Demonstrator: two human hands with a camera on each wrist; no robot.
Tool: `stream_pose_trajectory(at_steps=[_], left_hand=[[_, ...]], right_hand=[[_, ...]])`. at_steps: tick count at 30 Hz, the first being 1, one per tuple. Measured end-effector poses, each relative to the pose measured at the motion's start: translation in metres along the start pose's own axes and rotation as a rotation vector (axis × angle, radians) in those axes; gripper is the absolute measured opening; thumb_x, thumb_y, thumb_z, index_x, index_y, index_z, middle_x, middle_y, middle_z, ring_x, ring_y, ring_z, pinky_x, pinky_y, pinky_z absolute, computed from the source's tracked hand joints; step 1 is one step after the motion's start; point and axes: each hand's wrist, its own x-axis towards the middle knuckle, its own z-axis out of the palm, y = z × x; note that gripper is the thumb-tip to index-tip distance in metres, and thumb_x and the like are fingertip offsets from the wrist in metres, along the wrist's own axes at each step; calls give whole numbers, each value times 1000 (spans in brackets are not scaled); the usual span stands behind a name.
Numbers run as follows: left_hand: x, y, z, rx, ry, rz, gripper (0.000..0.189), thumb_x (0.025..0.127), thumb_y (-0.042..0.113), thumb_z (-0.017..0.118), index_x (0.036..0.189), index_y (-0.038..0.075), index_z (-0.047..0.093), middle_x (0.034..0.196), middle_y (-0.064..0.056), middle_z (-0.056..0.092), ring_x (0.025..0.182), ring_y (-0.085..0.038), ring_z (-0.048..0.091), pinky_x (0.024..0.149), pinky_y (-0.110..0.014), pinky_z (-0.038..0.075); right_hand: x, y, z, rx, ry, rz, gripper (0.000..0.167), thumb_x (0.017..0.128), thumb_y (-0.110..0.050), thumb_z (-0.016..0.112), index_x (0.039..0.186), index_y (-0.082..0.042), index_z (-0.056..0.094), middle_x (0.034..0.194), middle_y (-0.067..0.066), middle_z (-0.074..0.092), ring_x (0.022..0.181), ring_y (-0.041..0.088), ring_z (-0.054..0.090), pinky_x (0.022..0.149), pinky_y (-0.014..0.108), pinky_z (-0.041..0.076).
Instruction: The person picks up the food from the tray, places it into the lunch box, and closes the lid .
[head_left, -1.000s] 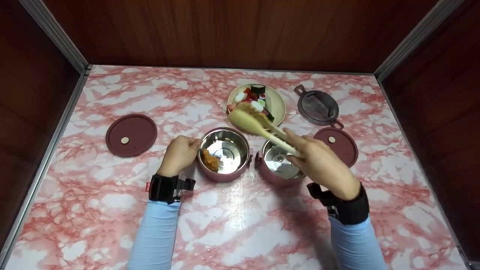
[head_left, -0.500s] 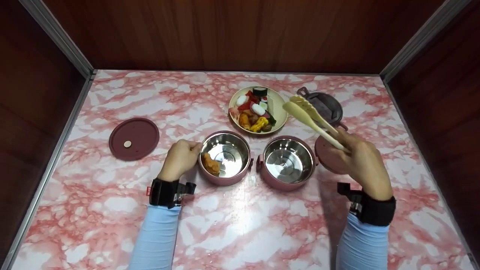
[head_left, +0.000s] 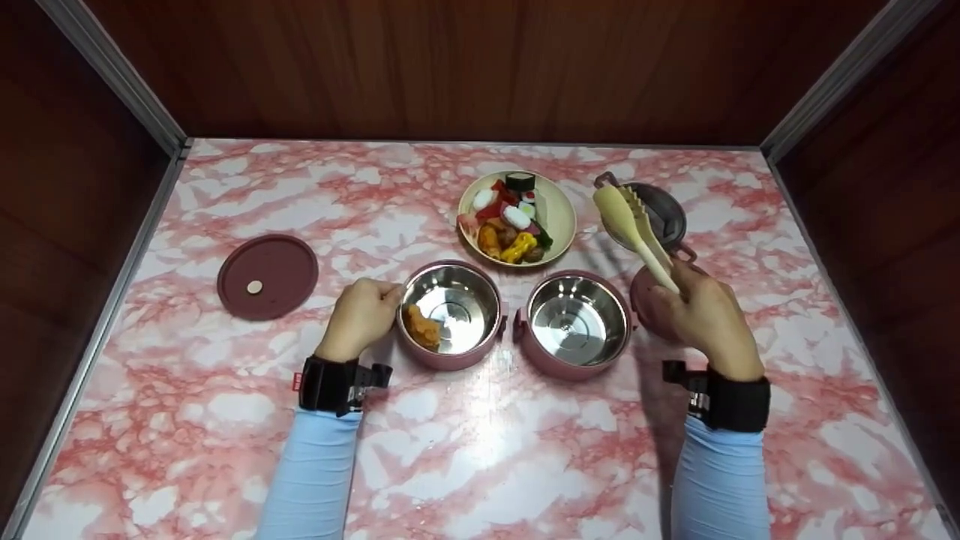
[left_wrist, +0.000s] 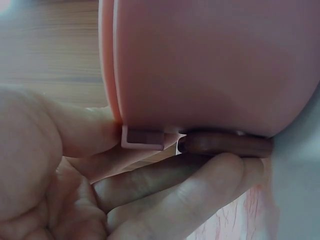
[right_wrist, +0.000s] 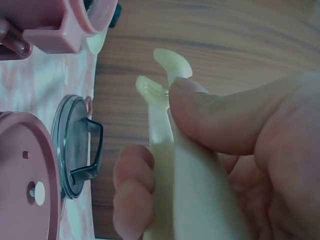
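Note:
My left hand (head_left: 361, 319) grips the left side of a pink steel-lined pot (head_left: 450, 358). In the left wrist view, the thumb presses near its rim and the fingers (left_wrist: 220, 180) curl at its dark handle (left_wrist: 230, 145). An orange-brown piece of fried food (head_left: 422, 328) lies inside. Beside it stands a second pink pot (head_left: 576, 369), its steel bottom bare. My right hand (head_left: 709, 315) holds cream tongs (head_left: 634, 225) between thumb and fingers, above the dark lidded dish. Nothing shows between the tong heads, which stand slightly apart in the right wrist view.
A cream plate (head_left: 559, 214) of assorted food pieces stands behind the pots. One maroon lid (head_left: 277, 270) lies at left; another maroon lid (head_left: 651, 307) is partly under my right hand. Behind it sits a dark two-handled lid (head_left: 671, 214). Wooden walls enclose the marbled table.
My right hand with the tongs has moved right, away from over the plate and right pot, then slightly back left. The tong heads now point more upward. My left hand stays on the pot.

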Motion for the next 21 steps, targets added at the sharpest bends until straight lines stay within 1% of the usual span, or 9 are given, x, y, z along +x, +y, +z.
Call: stream_pose_trajectory(at_steps=[1, 6, 8, 12, 14, 16, 18, 21], left_hand=[[0, 0, 0, -2, -3, -2, 27, 101, 20, 57, 113, 5, 75, 108, -14, 72, 81, -25, 63, 75, -40, 51], [2, 0, 0, 1, -15, -19, 28, 101, 22, 57, 114, 5, 75, 111, -14, 72, 81, -25, 63, 75, -39, 51], [2, 0, -1, 3, -15, -21, 28, 101, 22, 57, 114, 5, 75, 111, -14, 72, 82, -25, 63, 75, -39, 51], [1, 0, -1, 3, -11, -13, 28, 101, 22, 57, 114, 5, 75, 112, -14, 71, 85, -26, 64, 79, -41, 51], [0, 1, -2, 0, -11, -11, 28, 101, 22, 57, 114, 5, 74, 113, -15, 71, 87, -25, 64, 81, -41, 51], [0, 1, -2, -2, -13, -11, 28, 101, 22, 57, 114, 5, 75, 113, -15, 71, 84, -25, 64, 79, -41, 51], [-1, 1, -2, -2, -13, -12, 28, 101, 22, 57, 113, 5, 75, 112, -15, 71, 82, -25, 63, 77, -40, 51], [0, 2, -1, -2, -7, -11, 27, 101, 21, 58, 113, 5, 76, 110, -14, 72, 84, -24, 62, 78, -39, 50]], right_hand=[[0, 1, 1, -3, 4, -1, 35, 96, -15, 65, 129, -2, 60, 104, 29, 63, 90, 46, 60, 76, 61, 45], [0, 5, 5, -34, 15, 1, 28, 95, -14, 65, 122, -5, 63, 90, 23, 62, 78, 41, 57, 68, 56, 43], [1, 6, 6, -49, 13, 19, 20, 95, -17, 65, 112, -7, 65, 86, 20, 61, 75, 39, 55, 65, 54, 42], [4, 8, 10, -65, -11, 57, 13, 96, -22, 64, 98, -10, 63, 83, 16, 59, 74, 36, 53, 63, 50, 40], [6, 8, 12, -65, -20, 60, 14, 96, -24, 63, 93, -11, 61, 84, 15, 58, 75, 35, 52, 63, 48, 40], [9, 8, 15, -62, -17, 42, 15, 96, -23, 64, 89, -10, 60, 82, 14, 57, 74, 34, 51, 63, 47, 39], [10, 7, 17, -70, -7, 17, 19, 96, -24, 64, 84, -10, 57, 77, 12, 53, 72, 34, 50, 62, 45, 37], [13, 5, 20, -91, 9, -15, 23, 95, -24, 65, 80, -10, 55, 70, 10, 49, 68, 34, 49, 60, 44, 36]])
